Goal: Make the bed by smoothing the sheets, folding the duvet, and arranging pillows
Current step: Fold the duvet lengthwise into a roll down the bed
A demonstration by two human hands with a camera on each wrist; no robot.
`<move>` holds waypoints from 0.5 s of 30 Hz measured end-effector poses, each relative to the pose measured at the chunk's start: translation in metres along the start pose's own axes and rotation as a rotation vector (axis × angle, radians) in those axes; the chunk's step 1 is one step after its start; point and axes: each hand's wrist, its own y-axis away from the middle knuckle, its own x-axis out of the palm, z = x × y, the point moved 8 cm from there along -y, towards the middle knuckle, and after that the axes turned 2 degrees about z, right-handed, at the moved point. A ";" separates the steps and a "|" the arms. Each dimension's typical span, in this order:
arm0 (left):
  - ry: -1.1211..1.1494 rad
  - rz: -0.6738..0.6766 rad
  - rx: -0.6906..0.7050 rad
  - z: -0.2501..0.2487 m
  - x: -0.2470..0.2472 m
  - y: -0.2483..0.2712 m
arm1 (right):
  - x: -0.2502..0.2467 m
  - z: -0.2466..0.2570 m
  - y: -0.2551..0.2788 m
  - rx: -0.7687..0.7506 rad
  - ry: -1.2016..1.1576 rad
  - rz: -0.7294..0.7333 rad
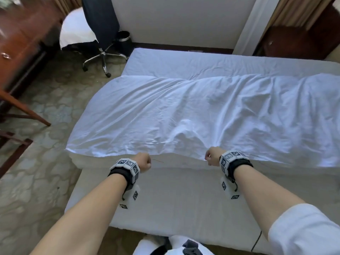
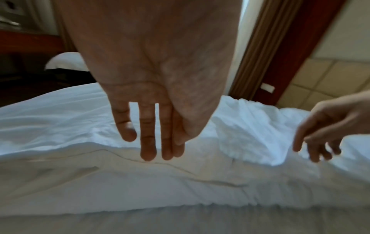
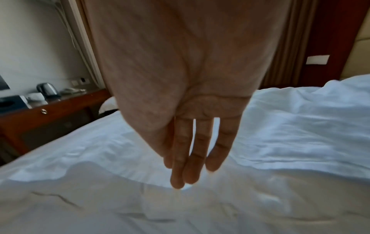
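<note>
A wrinkled white duvet lies folded across the middle of the bed, its near edge facing me. The bare white sheet covers the mattress in front of it and shows again beyond it. My left hand hangs at that near edge, its fingers straight, pointing down and holding nothing. My right hand is a little to the right at the same edge, by a raised bump in the duvet. Its fingers are also straight and hold nothing. No pillow lies on the bed.
Left of the bed, an office chair carries something white and a dark garment. A black bin stands behind it. A wooden desk lines the left wall, a kettle on it. Patterned carpet lies between.
</note>
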 end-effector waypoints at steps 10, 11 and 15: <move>0.237 -0.217 -0.115 0.058 -0.028 0.090 | -0.001 0.137 0.009 -0.238 0.053 0.021; 0.254 -0.243 -0.133 0.071 -0.028 0.103 | -0.002 0.155 0.013 -0.256 0.072 0.016; 0.325 -0.315 -0.218 0.140 -0.015 0.150 | 0.000 0.237 0.025 -0.328 0.157 -0.035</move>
